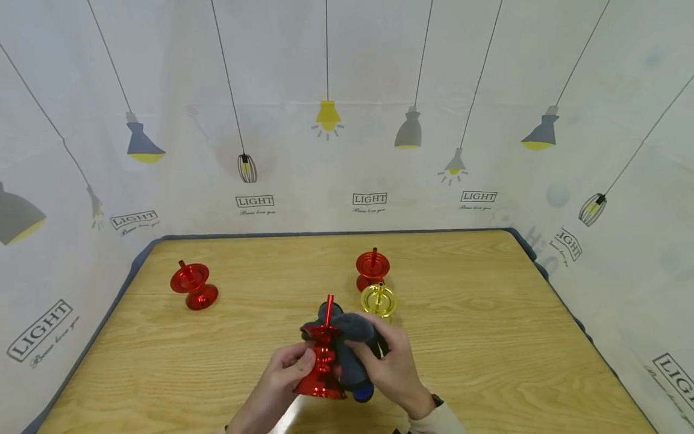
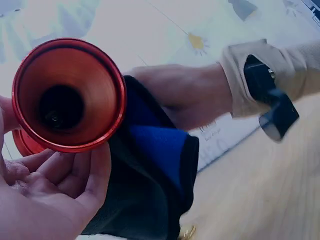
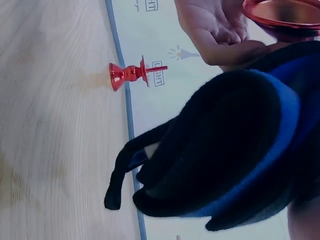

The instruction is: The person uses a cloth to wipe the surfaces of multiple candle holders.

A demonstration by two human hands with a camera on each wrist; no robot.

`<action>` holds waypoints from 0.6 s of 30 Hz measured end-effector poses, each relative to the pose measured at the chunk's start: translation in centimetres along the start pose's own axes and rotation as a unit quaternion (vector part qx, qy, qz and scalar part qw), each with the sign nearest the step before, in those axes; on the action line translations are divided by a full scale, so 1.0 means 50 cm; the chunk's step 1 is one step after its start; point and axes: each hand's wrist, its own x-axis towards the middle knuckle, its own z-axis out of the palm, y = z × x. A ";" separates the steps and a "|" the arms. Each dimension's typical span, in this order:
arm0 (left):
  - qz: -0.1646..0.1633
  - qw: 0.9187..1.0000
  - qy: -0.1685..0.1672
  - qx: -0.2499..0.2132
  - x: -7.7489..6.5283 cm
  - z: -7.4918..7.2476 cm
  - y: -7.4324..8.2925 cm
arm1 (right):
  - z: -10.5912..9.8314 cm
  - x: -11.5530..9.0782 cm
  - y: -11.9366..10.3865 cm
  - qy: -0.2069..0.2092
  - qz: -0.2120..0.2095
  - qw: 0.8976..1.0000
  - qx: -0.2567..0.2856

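Your left hand (image 1: 284, 371) grips a shiny red candle holder (image 1: 321, 383) by its narrow stem, thumb and fingers curled round it, spike pointing up and hollow base lifted off the wood-grain tabletop (image 1: 488, 343). Your right hand (image 1: 394, 366) pinches a dark cloth with blue inner side (image 1: 353, 328) between thumb and fingers, against the holder's right side. Beyond it, a gold candle holder (image 1: 372, 305) stands just before a second red one (image 1: 370, 265); a third red one (image 1: 191, 279) stands well apart at left.
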 end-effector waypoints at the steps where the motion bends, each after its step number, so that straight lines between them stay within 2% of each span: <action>1: 0.005 1.000 0.001 0.006 0.001 0.000 -0.003 | -0.001 0.000 0.001 0.002 -0.001 1.000 -0.007; 3: 0.013 0.998 0.030 0.048 0.004 0.002 -0.006 | -0.003 -0.002 0.003 0.007 -0.010 0.999 -0.032; 5: 0.015 0.989 0.086 0.118 0.006 0.008 -0.007 | -0.006 -0.001 0.004 0.010 -0.030 0.998 -0.062; 7: -0.003 0.969 0.155 0.191 0.008 0.017 -0.001 | -0.007 0.001 0.004 0.011 -0.065 0.993 -0.098; 9: -0.019 0.947 0.213 0.239 0.010 0.027 0.003 | -0.007 0.006 0.004 0.007 -0.105 0.986 -0.128; 11: -0.016 0.932 0.247 0.265 0.012 0.035 0.004 | -0.004 0.012 0.004 0.002 -0.141 0.979 -0.147; 12: -0.014 0.927 0.258 0.270 0.012 0.038 0.004 | -0.002 0.014 0.004 0.001 -0.154 0.976 -0.153; 15: 0.001 0.923 0.268 0.276 0.011 0.038 0.004 | 0.003 0.018 0.004 0.001 -0.170 0.973 -0.158; 17: 0.013 0.930 0.254 0.265 0.008 0.033 0.004 | 0.005 0.017 0.004 0.004 -0.167 0.975 -0.150; 18: 0.019 0.938 0.241 0.250 0.005 0.028 0.004 | 0.006 0.016 0.003 0.005 -0.160 0.977 -0.142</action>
